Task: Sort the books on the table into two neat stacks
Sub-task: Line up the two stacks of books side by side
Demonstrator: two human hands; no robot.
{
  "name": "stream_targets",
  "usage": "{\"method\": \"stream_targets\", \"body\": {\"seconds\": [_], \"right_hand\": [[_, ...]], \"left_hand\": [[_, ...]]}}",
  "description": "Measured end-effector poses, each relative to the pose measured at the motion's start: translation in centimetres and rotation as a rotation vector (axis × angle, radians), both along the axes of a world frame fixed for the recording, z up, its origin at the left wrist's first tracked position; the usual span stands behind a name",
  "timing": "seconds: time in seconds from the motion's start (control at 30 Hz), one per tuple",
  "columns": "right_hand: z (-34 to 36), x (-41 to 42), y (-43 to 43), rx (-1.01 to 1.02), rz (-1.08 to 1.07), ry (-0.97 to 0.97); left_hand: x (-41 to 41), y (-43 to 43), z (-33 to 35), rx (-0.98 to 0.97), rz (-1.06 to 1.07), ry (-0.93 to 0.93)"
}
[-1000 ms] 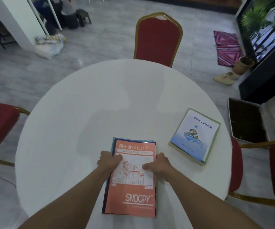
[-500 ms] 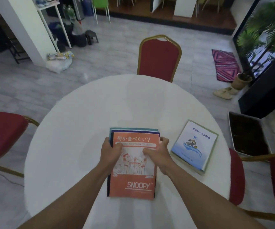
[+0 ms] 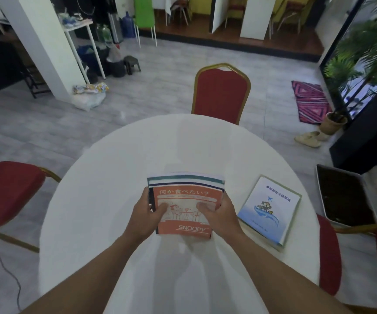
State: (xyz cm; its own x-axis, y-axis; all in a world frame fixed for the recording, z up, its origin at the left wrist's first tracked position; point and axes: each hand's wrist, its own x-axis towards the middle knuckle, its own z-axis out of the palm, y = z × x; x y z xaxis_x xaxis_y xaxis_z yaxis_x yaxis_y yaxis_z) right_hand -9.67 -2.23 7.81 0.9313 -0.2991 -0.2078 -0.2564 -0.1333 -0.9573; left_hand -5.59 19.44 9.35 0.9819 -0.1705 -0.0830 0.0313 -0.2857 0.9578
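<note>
A stack of books (image 3: 185,184) with an orange Snoopy book (image 3: 183,225) on top sits at the middle of the round white table (image 3: 106,200). The edges of the lower books show fanned out at the far end. My left hand (image 3: 145,215) grips the stack's left side and my right hand (image 3: 220,213) grips its right side, thumbs on the cover. A second, smaller stack (image 3: 271,209) topped by a white and blue book with a green border lies to the right, near the table's edge.
Red chairs with gold frames stand at the far side (image 3: 221,94), the left (image 3: 8,193) and the right (image 3: 350,252) of the table. A dark tray (image 3: 341,196) lies on the floor to the right. A potted plant (image 3: 334,123) and rug (image 3: 309,100) are beyond.
Both hands went from resting on the cover to gripping the stack's sides, and the stack has slid away from me toward the table's middle. The lower books now show fanned at the far end.
</note>
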Motion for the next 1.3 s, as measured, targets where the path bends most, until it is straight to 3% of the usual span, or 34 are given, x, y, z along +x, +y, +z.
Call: {"method": "stream_targets", "body": {"seconds": [0.2,0.4,0.6,1.3], "right_hand": [[-1.9,-2.3,-0.2,-0.099,0.163,-0.005],[-1.8,-1.1,-0.6,-0.139,0.191,-0.041],[-2.7,-1.6,-0.7,-0.116,0.209,-0.029],[-2.6,-1.7,-1.3,-0.149,0.237,0.02]], "left_hand": [[-0.4,0.3,-0.9,0.102,-0.171,-0.09],[0.6,0.1,-0.9,0.052,-0.159,-0.049],[0.4,0.6,-2.7,0.199,-0.174,-0.09],[0.2,0.3,-2.1,0.215,-0.204,-0.003]]}}
